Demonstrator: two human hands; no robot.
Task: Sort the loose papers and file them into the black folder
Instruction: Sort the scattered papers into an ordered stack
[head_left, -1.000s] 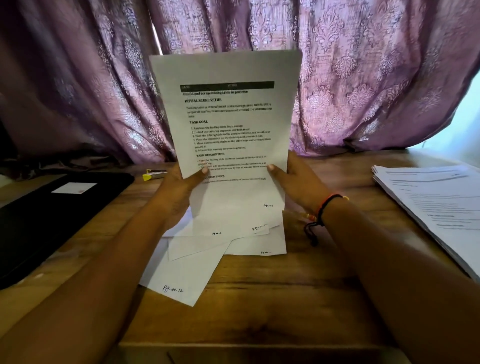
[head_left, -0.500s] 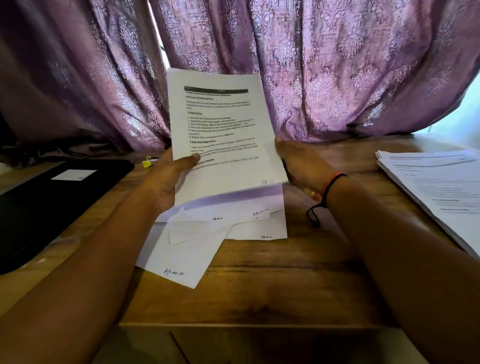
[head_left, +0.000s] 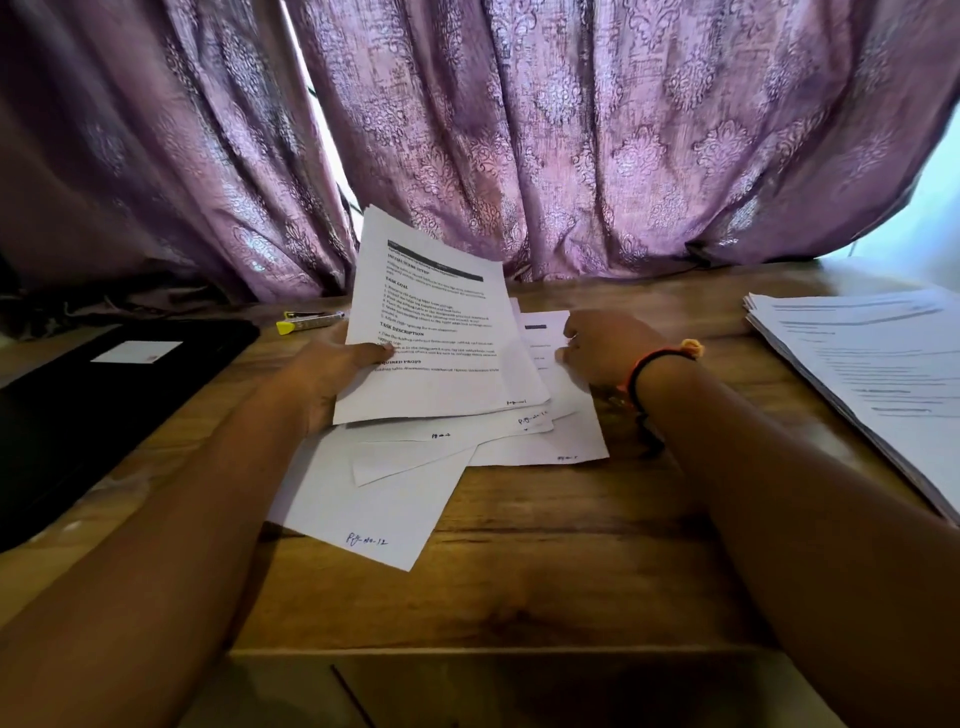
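left hand (head_left: 332, 374): thumb pinches printed sheet (head_left: 441, 332)
right hand (head_left: 608, 353): on loose papers (head_left: 395, 499), grip unclear to me
step: sorting, I judge
next: lift one page cleanly

Dim room, daylight glare at right edge, wide-angle bowing, soft blur throughout
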